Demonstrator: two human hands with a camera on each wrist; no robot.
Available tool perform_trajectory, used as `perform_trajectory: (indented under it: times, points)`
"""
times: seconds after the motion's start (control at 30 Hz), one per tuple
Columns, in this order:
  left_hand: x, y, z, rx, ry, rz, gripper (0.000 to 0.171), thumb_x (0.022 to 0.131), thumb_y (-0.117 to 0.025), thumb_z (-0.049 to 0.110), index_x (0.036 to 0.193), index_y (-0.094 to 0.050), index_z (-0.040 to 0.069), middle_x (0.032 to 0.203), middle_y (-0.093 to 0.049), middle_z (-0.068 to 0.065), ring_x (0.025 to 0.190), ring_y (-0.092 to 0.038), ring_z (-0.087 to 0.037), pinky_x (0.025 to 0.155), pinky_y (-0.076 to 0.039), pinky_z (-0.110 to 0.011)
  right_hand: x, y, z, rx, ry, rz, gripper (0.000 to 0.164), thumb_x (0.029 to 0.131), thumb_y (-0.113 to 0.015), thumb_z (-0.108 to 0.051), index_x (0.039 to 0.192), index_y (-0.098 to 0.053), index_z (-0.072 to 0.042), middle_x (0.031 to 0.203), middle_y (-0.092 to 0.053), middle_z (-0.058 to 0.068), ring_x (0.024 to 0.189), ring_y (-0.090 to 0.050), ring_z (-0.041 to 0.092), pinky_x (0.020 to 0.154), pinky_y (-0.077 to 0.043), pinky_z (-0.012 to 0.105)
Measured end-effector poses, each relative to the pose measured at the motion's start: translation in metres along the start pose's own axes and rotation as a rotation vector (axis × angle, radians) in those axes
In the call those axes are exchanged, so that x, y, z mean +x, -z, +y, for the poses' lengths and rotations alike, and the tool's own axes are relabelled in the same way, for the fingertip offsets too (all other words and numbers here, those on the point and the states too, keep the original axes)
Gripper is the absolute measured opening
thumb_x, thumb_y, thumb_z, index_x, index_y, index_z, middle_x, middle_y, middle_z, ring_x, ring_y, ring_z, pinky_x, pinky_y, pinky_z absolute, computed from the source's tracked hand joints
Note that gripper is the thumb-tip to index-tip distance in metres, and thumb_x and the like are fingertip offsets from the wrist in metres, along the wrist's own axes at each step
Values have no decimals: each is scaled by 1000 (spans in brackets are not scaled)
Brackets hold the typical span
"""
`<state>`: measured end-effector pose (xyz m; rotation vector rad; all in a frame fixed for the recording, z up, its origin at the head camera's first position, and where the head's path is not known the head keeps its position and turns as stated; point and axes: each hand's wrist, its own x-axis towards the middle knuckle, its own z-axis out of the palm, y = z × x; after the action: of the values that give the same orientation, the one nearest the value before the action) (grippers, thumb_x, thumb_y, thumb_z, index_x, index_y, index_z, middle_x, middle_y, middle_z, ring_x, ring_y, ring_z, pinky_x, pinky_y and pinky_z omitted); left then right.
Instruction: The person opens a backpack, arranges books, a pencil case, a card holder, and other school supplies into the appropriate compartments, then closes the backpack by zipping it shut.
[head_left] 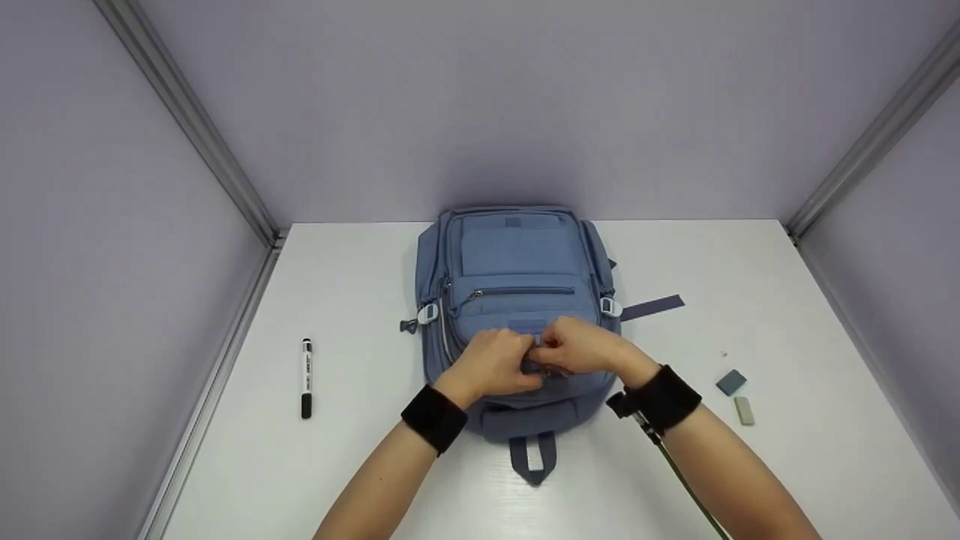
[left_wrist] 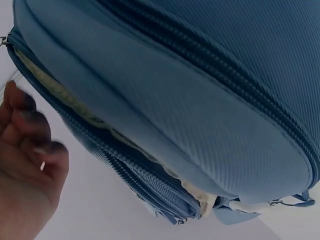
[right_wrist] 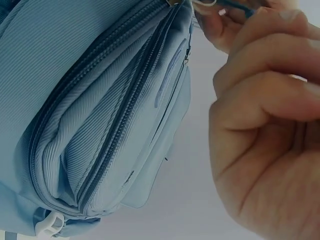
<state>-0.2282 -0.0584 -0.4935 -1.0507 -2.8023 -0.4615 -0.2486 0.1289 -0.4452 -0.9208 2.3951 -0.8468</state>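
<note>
A blue backpack (head_left: 517, 251) lies on the table, its dark top loop (head_left: 534, 474) toward me. Both hands meet over its front near a zipper. The right hand (head_left: 585, 345) has curled fingers and pinches a blue zipper pull (right_wrist: 235, 6) at the top of the right wrist view. Beside it, the left hand (head_left: 493, 364) bends its fingers close to the same spot, thumb apart; I cannot tell whether it holds anything. In the left wrist view, a parted zipper edge (left_wrist: 95, 132) shows cream lining (left_wrist: 60, 92), with a metal slider (left_wrist: 4, 41) at its far end.
A black-and-white marker (head_left: 307, 379) lies left of the backpack on the white table (head_left: 360, 487). To the right are a dark blue-grey block (head_left: 731, 382) and a pale green block (head_left: 744, 411). A strap (head_left: 652, 307) sticks out from the backpack's right side. Walls enclose the back and sides.
</note>
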Motion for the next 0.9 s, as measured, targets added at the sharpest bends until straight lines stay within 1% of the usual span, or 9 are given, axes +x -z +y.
perform_trajectory:
  times: [0.1,0.2,0.3,0.37,0.47,0.57,0.63,0.77,0.9]
  points:
    - [1,0,3,-89,13,-47,39,82,-72,46,67,-48,19,58,-44,8,52,-47,-11,50,-42,-31,-1,-1,0,-10,8,4,41,95,-61,-23,56,-53,-15,48,-45,-11,41,-41,4,43,-33,22]
    - [2,0,4,-143,10,-55,40,89,-70,38,63,-46,18,56,-41,8,51,-44,-9,50,-40,-29,-3,1,0,17,44,-53,33,95,-63,-25,64,-58,-14,53,-50,-11,45,-44,4,45,-35,22]
    - [2,1,3,-188,7,-71,33,93,-65,20,64,-50,16,56,-42,7,51,-43,-8,50,-38,-26,-5,4,1,46,92,-142,21,94,-67,-28,80,-66,-13,64,-59,-8,53,-52,5,50,-42,23]
    - [1,3,1,-232,8,-101,27,96,-63,18,69,-59,14,58,-47,8,51,-44,-7,51,-38,-24,-6,6,4,34,119,-161,15,92,-70,-26,87,-67,-12,71,-61,-7,59,-55,6,55,-45,24]
    - [0,5,-2,-293,9,-158,22,97,-63,21,78,-69,13,61,-53,9,51,-46,-4,51,-38,-20,-7,9,10,-25,137,-100,11,89,-73,-19,89,-66,-11,74,-61,-7,64,-55,7,59,-47,26]
    - [-1,6,-4,-306,20,-192,25,96,-65,29,78,-70,13,61,-54,10,51,-47,-3,50,-38,-20,-7,8,16,-116,128,-1,14,84,-77,-15,87,-64,-10,71,-57,-7,64,-53,8,60,-46,28]
    - [-3,6,-6,-297,32,-200,28,96,-65,33,75,-67,14,60,-52,10,51,-46,-4,49,-37,-20,-7,6,19,-179,112,33,20,80,-81,-16,86,-63,-11,70,-56,-7,64,-51,9,60,-45,29]
    - [-4,7,-8,-274,54,-200,33,96,-64,35,69,-61,16,59,-50,9,50,-45,-5,49,-36,-21,-6,-3,20,-322,93,41,30,71,-88,-20,83,-61,-12,69,-53,-5,63,-48,10,59,-42,30]
    - [-6,9,-7,-250,51,-197,34,96,-64,36,69,-61,16,60,-51,9,52,-47,-6,50,-37,-23,-5,-15,25,-447,155,95,34,64,-91,-19,79,-60,-13,74,-49,-6,65,-47,13,59,-41,32]
